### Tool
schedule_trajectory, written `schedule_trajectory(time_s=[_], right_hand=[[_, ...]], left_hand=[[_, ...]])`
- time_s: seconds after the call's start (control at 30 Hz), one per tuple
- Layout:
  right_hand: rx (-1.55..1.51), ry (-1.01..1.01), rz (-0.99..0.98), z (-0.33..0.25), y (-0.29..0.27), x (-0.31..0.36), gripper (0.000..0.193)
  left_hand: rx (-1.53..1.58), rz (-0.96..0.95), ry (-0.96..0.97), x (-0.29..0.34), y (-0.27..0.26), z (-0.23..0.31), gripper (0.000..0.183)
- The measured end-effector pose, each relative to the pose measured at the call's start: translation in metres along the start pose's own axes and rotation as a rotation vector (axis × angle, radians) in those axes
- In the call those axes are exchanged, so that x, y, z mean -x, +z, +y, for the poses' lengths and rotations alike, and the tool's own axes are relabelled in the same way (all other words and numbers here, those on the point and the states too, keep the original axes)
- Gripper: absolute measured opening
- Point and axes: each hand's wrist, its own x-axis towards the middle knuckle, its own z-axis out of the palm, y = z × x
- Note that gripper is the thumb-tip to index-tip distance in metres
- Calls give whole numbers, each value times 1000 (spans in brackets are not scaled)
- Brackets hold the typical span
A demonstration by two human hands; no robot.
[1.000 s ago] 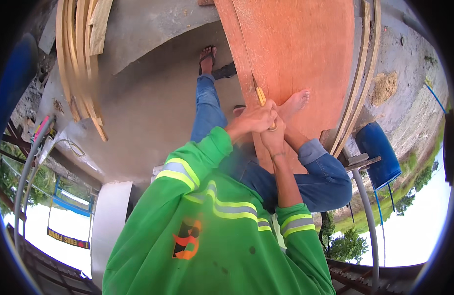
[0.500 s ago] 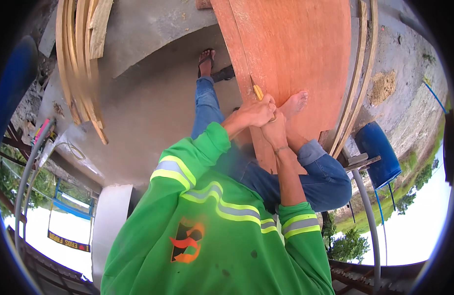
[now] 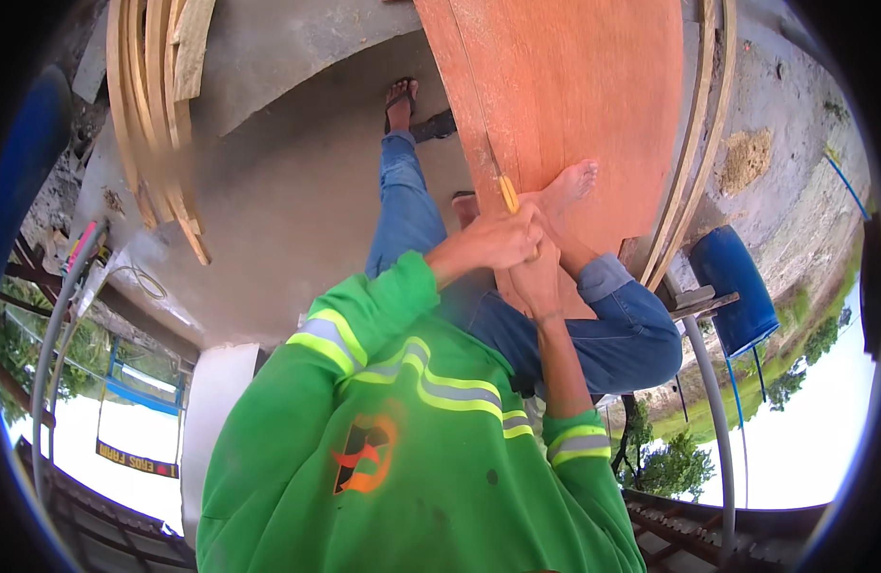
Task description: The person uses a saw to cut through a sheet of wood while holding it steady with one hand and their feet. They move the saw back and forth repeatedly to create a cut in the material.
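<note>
Both my hands are closed around the yellow handle of a handsaw (image 3: 509,195). My left hand (image 3: 503,239) wraps it from the left side, and my right hand (image 3: 536,279) grips just below and to the right, touching the left. The saw's thin blade points away from me, along a long cut line in a reddish plywood sheet (image 3: 584,105). How much of the blade is below the sheet is hidden. My bare foot (image 3: 576,183) presses on the sheet to the right of the handle.
Several long wood strips (image 3: 154,105) lie at the far left. Two more strips (image 3: 696,143) run along the sheet's right side. A blue drum (image 3: 734,291) stands at the right beside a grey pole (image 3: 713,411). My other foot, in a sandal (image 3: 399,105), is on the concrete floor (image 3: 297,201).
Both hands and the saw handle have drawn a little toward my body. The grip on the saw is the same, and the foot remains on the sheet.
</note>
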Motion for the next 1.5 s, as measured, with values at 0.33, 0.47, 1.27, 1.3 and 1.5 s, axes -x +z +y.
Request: schedule_trajectory(time_s=[0.33, 0.47, 1.27, 1.3, 1.5], right_hand=[[-69, 36, 80, 5, 17, -51, 21], [61, -116, 25, 5, -9, 24, 30], [-52, 4, 87, 24, 28, -41, 16], [-8, -24, 58, 28, 23, -36, 22], [-10, 113, -9, -63, -52, 131, 44]], left_hand=[[-7, 206, 132, -58, -23, -44, 42], [8, 28, -7, 5, 14, -3, 47], [-2, 193, 59, -41, -17, -42, 46], [-10, 83, -59, -29, -25, -16, 47], [53, -198, -3, 93, 51, 71, 51]])
